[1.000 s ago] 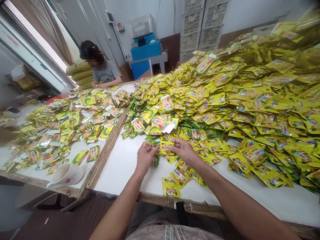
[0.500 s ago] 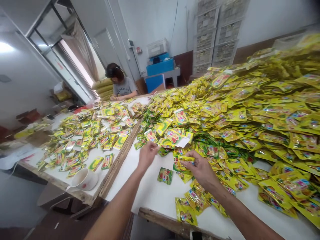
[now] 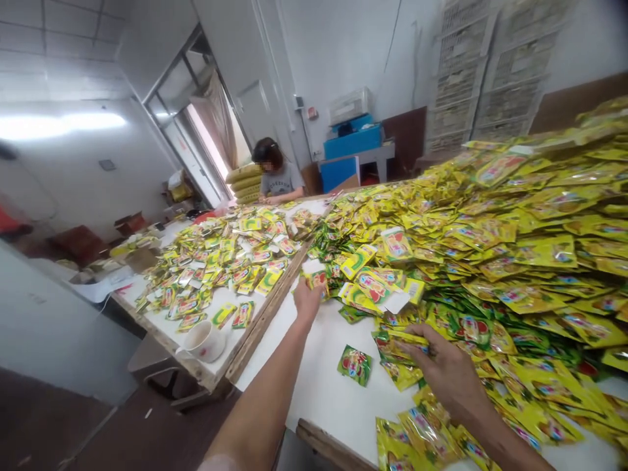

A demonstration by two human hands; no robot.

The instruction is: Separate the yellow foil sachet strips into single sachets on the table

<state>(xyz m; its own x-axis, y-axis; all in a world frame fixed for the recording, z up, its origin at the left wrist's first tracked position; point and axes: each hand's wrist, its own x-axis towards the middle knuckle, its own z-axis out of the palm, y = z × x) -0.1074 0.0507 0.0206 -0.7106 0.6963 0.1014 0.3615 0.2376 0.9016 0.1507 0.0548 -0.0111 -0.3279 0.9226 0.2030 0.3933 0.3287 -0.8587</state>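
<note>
My left hand [image 3: 308,299] is closed on a small printed carton [image 3: 319,277] with a white flap, just above the near table by the wooden divider. Yellow sachets [image 3: 411,338] are pinched between the thumb and fingers of my right hand [image 3: 449,369]; how many is unclear. Between the hands lies a cluster of yellow cartons [image 3: 375,284], one with its white flap out. A single green sachet [image 3: 354,365] rests flat on the white tabletop. More yellow sachets [image 3: 422,435] lie below my right hand.
A large heap of yellow sachets [image 3: 534,245] covers the right side. Many cartons [image 3: 220,252] spread over the left table, beside a white cup [image 3: 205,341]. A wooden edge strip [image 3: 267,311] separates the tables. A co-worker [image 3: 280,175] sits at the far end.
My left hand has taken hold of a carton from beside the cluster. My right hand still grips its sachets. The camera view has swung left, so the scene sits further right.
</note>
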